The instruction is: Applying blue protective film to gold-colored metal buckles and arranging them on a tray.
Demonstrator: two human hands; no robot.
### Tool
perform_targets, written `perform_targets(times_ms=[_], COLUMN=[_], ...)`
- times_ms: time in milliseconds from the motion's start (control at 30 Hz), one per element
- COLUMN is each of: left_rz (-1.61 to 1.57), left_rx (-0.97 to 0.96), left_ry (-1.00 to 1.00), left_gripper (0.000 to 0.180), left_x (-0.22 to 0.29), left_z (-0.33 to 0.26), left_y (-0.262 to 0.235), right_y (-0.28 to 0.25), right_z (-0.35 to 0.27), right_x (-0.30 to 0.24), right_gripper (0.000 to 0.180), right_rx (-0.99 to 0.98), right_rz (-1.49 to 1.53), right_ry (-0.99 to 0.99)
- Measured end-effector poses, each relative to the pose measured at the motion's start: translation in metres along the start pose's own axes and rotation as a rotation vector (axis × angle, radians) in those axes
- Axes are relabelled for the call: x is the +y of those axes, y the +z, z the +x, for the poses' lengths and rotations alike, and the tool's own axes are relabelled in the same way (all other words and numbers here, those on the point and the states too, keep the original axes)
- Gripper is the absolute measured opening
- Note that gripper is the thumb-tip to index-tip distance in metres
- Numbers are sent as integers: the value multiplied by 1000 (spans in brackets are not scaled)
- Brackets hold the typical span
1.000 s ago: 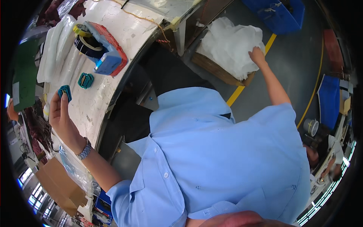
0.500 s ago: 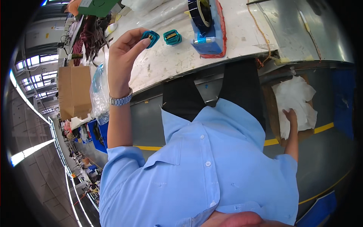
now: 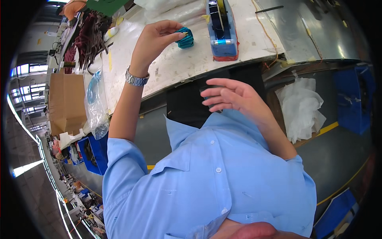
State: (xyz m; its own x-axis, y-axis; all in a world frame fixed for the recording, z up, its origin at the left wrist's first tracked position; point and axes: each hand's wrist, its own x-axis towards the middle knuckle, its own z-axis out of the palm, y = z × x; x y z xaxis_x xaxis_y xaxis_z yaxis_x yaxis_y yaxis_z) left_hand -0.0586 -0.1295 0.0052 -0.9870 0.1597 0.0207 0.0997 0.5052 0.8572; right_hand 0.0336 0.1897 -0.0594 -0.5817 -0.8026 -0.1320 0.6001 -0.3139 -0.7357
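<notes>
The far part of the scene is taken up by a pale, worn tabletop point(image 3: 171, 65), its near edge slanted. At the left, a brown cardboard box point(image 3: 67, 104) is seen, with a clear plastic bag point(image 3: 97, 111) beside it; at the right, below tabletop height, white soft sheets point(image 3: 300, 105) are piled. On the tabletop a blue tape dispenser point(image 3: 225, 49) is stood, right of the teal bundle point(image 3: 187, 43).

The two hands are held well apart. The right hand point(image 3: 240, 97) is raised in front of the shirt, its fingers loosely spread, and nothing can be made out in it. The left hand point(image 3: 153, 40) is reached over the tabletop, thumb and forefinger pinched on the teal bundle's far-left part. The bundle is placed just right of that hand, and far and left of the right hand; the left is clearly nearer. Its outline is compact, without a marked long axis; whether one piece or two are overlapped cannot be told.
</notes>
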Motion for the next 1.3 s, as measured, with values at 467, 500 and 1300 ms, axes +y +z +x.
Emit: perform_targets(times_ms=[467, 500, 1300], left_rz=[-132, -127, 383], left_rx=[33, 34, 166], left_ry=[66, 70, 429], left_gripper=[19, 18, 40], left_x=[-34, -37, -33], left_z=[14, 10, -38], left_y=[21, 19, 58], right_y=[5, 3, -10], right_z=[162, 172, 163], right_x=[5, 7, 41], right_gripper=[76, 77, 51], right_rx=[186, 209, 227], right_rz=[535, 582, 674], right_ry=[100, 139, 116])
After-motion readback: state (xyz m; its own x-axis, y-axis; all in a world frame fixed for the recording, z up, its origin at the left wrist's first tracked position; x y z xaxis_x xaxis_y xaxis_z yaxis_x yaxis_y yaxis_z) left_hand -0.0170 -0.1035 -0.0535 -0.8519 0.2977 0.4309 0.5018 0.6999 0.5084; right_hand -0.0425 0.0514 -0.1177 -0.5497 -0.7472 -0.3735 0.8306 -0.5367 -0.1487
